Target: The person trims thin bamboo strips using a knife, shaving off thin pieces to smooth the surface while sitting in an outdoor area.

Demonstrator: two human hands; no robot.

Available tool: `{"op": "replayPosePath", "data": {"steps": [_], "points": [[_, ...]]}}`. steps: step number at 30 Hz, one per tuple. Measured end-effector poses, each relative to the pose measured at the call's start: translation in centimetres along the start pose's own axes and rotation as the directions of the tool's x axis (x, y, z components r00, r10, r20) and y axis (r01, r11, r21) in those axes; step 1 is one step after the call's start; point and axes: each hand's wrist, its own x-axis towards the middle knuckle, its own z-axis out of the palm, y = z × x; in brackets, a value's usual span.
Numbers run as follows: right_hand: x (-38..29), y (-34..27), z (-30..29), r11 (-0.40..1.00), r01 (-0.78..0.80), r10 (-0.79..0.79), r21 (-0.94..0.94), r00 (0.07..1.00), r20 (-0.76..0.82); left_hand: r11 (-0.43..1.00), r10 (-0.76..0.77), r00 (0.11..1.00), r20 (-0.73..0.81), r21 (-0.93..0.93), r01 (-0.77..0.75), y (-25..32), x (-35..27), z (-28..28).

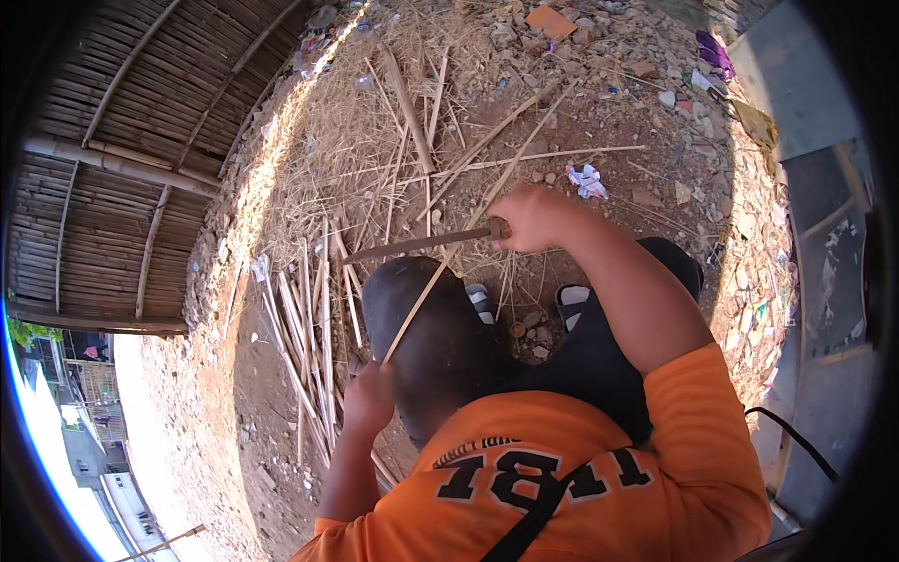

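Observation:
My right hand (535, 219) is closed around the handle of a long knife with a dark, slightly curved blade (414, 244). The blade points to the left, above my knee. In my left hand (369, 399) is the near end of a long, thin bamboo strip (425, 289). From there the strip slants up and away over my thigh, passing close to the knife near its handle. Whether blade and strip touch, I cannot tell. Left of my legs lies a bundle of split bamboo strips (326, 330) on the dirt.
Ahead lie bamboo poles (407, 105) and loose strips (541, 156) among dry shavings (330, 140). A crumpled wrapper (587, 181) rests on the ground near my right hand. A woven bamboo wall (105, 232) stands at left, grey panels (832, 260) at right. Stones and rubble (692, 133) cover the ground.

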Motion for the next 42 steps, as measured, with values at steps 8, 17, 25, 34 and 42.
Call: {"op": "replayPosePath", "data": {"steps": [8, 17, 25, 34, 42], "points": [[-0.1, 1.9, -1.2, 0.997, -0.066, 0.071, 0.049, 0.991, -0.116, 0.985, -0.098, 0.992, 0.085, -0.136, 0.109, -0.9, 0.4, 0.2], [0.3, 2.2, -1.0, 0.992, -0.09, 0.098, 0.091, 0.992, -0.085, 0.978, -0.071, 0.994, 0.082, -0.19, 0.085, -2.2, 0.9, 0.8], [-0.5, -2.1, -1.0, 0.993, 0.104, -0.1, -0.061, 0.993, 0.064, 0.981, -0.095, 0.994, 0.047, -0.163, 0.102, -1.6, 0.2, 1.1], [-0.1, -0.2, -0.3, 0.998, -0.049, 0.052, 0.034, 0.994, -0.099, 0.989, -0.098, 0.995, 0.019, -0.106, 0.1, -1.9, 0.6, 1.5], [0.6, 1.1, -0.4, 0.997, -0.065, 0.065, 0.045, 0.998, -0.005, 0.986, -0.089, 0.994, 0.065, -0.136, 0.097, -1.7, 0.7, 0.4]]}}
